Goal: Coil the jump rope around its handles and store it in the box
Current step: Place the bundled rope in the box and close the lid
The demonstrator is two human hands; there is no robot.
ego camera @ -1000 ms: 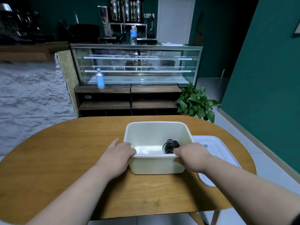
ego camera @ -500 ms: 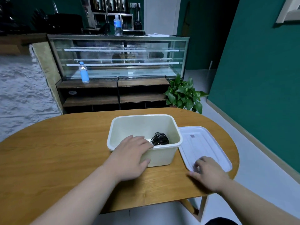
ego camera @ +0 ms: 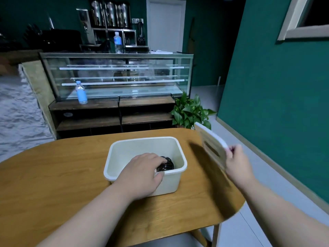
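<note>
**Lifting the lid while the rope sits in the box**

The jump rope [ego camera: 166,165] is rolled up in a black bundle inside the box [ego camera: 142,139], at its near right corner. I cannot see the handles. The left hand [ego camera: 142,173] lies over the near rim of the box with its fingers bent down inside. It grips the wall and keeps the box from sliding on the tabletop [ego camera: 62,175]. The fingertips are very near the rope, but I cannot tell if they touch it.

A moment ago the lid [ego camera: 211,145] lay flat on the tabletop, just right of the box, with the right hand on top of it. Now the right hand [ego camera: 236,163] pinches the lid's edge and holds it up in the air, right of the box. The lid is tipped up on its side and looks blurry, so it is likely moving.

This means the rope part looks done. What is left, I think, is to bring the lid over the box and press it down flat. The left hand must move away first, or the lid will land on its fingers.
</note>
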